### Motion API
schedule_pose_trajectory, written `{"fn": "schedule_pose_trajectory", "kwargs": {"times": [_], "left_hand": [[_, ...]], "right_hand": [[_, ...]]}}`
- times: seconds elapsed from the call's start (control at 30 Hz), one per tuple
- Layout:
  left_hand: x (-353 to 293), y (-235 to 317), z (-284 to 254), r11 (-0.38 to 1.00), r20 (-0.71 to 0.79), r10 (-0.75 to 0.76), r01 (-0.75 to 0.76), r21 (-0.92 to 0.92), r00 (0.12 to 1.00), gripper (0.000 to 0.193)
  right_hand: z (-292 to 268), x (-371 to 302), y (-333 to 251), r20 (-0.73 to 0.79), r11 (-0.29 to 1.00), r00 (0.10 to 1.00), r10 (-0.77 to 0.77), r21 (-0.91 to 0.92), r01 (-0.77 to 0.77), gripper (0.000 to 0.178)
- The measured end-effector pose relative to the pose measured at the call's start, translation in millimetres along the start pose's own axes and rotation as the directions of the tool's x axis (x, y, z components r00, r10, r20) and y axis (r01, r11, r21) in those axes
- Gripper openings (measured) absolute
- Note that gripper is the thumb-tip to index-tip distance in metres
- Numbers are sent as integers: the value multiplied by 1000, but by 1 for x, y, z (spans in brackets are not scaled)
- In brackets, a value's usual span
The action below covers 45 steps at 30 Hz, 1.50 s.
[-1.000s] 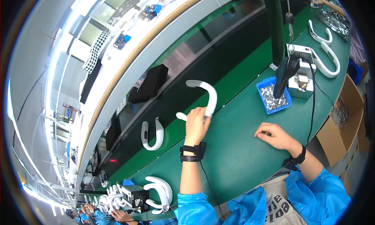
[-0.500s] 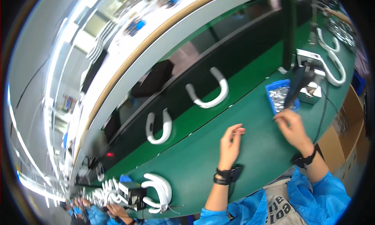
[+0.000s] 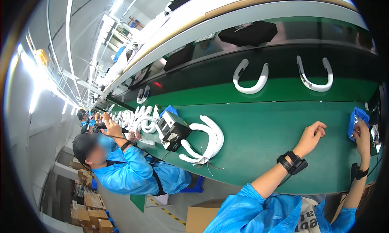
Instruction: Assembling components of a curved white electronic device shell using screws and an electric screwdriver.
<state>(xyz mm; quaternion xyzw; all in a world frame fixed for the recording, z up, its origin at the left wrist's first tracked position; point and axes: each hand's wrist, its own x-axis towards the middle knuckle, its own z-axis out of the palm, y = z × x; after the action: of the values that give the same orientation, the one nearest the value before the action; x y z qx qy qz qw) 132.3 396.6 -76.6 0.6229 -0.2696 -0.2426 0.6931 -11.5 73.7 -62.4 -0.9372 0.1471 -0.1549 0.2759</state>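
I have the bare right hand (image 3: 362, 135) at the open blue plastic tray (image 3: 351, 127) of small shiny metal parts (image 3: 358, 119), near the smooth green tabletop's (image 3: 251, 152) right end; I can't tell whether its fingertips grip anything. The bare left hand (image 3: 311, 138) is over the green surface, fingers loosely curled, half open. For leftward travel I see green stretching to the stacked white curved pieces (image 3: 216, 140) by the near edge. Past the far seam, two white U-shaped pieces (image 3: 254, 90) lie well apart.
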Motion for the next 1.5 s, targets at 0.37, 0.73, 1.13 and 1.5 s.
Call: {"fn": "schedule_pose_trajectory", "kwargs": {"times": [0.37,0.73,1.13,1.5], "left_hand": [[1,1,1,1000,12,6,-7,21,1000,21],[0,-2,3,999,-2,15,-15,29,1000,20],[3,-9,3,999,-29,15,-17,-51,999,17],[-2,8,-10,999,-101,34,-36,-10,994,14]], "right_hand": [[16,-4,25,-251,975,961,113,216,-58,6],[24,-7,52,-274,902,946,171,431,-38,12],[59,-6,-149,210,620,972,108,750,-231,9],[99,1,-168,282,557,959,16,794,-243,28]]}}
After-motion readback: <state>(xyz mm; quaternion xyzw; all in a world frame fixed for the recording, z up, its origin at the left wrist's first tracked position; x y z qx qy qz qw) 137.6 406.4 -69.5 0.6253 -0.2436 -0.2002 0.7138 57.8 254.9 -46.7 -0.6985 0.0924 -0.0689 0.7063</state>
